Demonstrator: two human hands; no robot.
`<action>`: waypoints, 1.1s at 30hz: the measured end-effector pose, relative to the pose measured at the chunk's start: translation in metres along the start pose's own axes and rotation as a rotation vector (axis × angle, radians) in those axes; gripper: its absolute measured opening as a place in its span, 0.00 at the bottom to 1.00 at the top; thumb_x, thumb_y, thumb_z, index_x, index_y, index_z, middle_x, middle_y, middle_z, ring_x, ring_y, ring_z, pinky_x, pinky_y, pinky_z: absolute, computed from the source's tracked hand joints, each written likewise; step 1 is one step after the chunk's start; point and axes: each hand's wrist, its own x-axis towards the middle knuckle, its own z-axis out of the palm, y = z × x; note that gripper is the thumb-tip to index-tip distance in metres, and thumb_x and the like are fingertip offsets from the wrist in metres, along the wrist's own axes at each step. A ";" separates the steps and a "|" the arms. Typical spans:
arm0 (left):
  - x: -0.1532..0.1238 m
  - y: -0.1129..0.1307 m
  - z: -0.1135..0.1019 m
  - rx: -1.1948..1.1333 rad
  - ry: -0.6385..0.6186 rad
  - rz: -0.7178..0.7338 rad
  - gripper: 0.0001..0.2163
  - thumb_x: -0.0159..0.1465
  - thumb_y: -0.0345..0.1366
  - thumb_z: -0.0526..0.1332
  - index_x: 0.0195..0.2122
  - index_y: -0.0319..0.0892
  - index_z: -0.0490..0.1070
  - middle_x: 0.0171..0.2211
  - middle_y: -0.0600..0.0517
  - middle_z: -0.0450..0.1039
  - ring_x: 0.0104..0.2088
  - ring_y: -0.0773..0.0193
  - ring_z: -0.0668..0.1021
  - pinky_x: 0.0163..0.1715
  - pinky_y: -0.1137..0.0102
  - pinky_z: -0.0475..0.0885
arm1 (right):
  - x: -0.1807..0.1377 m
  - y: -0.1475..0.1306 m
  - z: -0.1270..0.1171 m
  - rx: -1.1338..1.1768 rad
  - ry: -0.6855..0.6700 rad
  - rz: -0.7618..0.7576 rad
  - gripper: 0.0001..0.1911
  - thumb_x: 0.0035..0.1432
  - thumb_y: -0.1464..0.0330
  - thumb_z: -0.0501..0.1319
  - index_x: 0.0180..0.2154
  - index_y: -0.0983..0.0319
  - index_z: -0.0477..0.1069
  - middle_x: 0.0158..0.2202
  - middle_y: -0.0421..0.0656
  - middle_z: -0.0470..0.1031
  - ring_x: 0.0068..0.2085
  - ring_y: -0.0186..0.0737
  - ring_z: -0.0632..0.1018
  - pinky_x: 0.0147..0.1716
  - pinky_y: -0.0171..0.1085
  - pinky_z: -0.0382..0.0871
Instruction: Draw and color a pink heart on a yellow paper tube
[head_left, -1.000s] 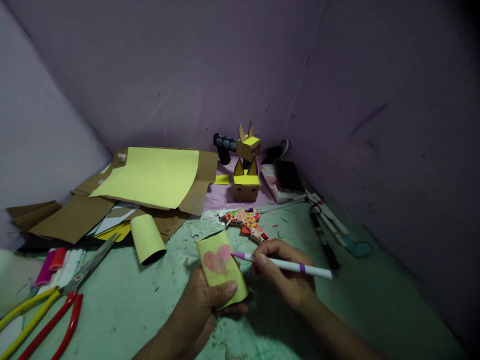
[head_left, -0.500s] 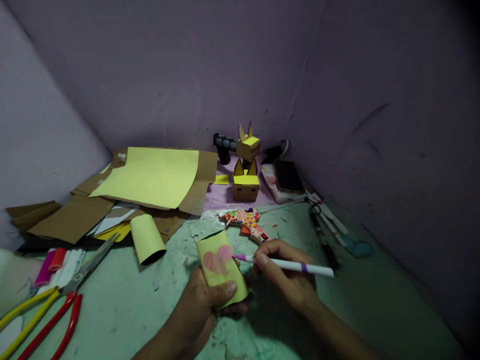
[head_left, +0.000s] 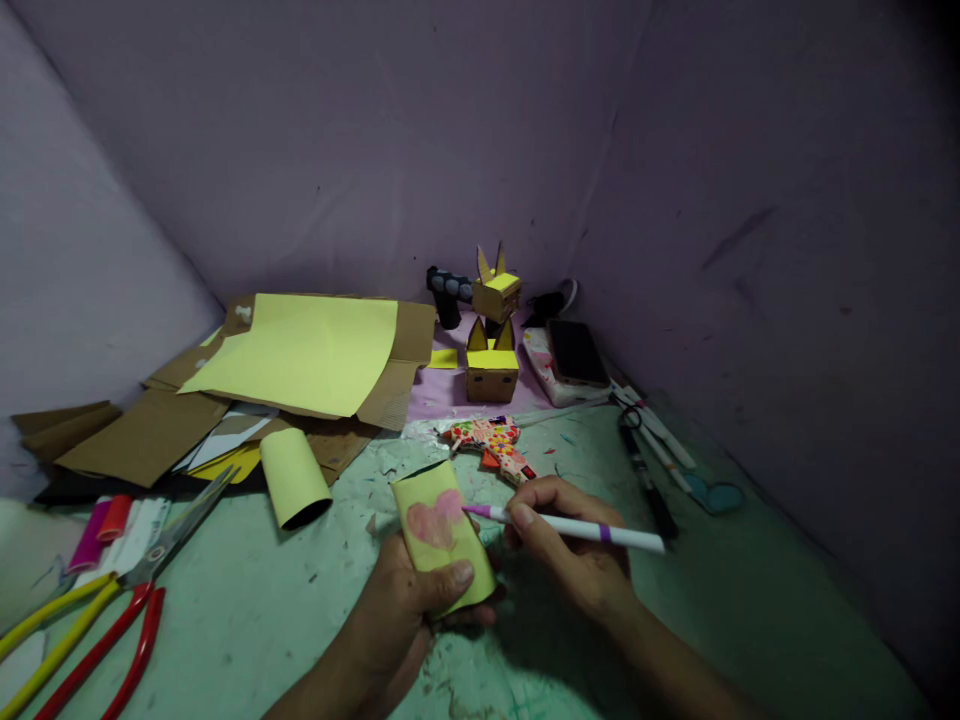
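My left hand (head_left: 420, 590) is closed around a flattened yellow paper tube (head_left: 469, 555), thumb across its lower front. A pink heart (head_left: 435, 518) is coloured on the tube's face. Pinched in my right hand (head_left: 574, 540) is a white felt-tip marker (head_left: 634, 538) with a purple band. Its purple tip is at the heart's right edge; whether it touches the paper I cannot tell. A second yellow paper tube (head_left: 292, 475) lies on the green tabletop to the left. Just beyond my hands is a floral fabric piece (head_left: 491, 445).
Scissors (head_left: 154, 555) and several markers (head_left: 124, 530) lie at left. Cardboard sheets with yellow paper (head_left: 300, 355) are stacked behind. Eared cardboard boxes (head_left: 491, 382) stand at the back, beside a phone (head_left: 577, 352). A black craft knife (head_left: 649, 485) and pens lie at right.
The marker and my right hand have shifted very slightly to the left along the heart's right edge. My left hand and the tube stay practically still.
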 end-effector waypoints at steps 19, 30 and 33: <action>0.001 -0.001 0.000 0.046 -0.010 0.029 0.20 0.43 0.36 0.73 0.37 0.37 0.72 0.28 0.48 0.75 0.29 0.60 0.76 0.23 0.70 0.72 | 0.000 0.002 -0.002 -0.099 -0.093 -0.108 0.10 0.55 0.65 0.58 0.24 0.61 0.72 0.19 0.38 0.73 0.21 0.33 0.73 0.21 0.30 0.63; 0.002 -0.004 0.001 0.068 -0.010 0.028 0.18 0.42 0.37 0.72 0.34 0.36 0.74 0.24 0.50 0.73 0.25 0.64 0.74 0.19 0.74 0.68 | -0.001 0.005 -0.003 -0.197 -0.143 -0.267 0.10 0.56 0.67 0.58 0.24 0.61 0.72 0.19 0.39 0.74 0.19 0.34 0.73 0.20 0.31 0.63; 0.002 -0.005 0.000 0.069 -0.040 0.050 0.16 0.43 0.37 0.71 0.32 0.35 0.73 0.22 0.52 0.70 0.23 0.66 0.72 0.18 0.76 0.67 | -0.001 0.004 -0.003 -0.224 -0.175 -0.301 0.10 0.55 0.67 0.58 0.24 0.61 0.73 0.19 0.38 0.74 0.19 0.33 0.73 0.20 0.31 0.63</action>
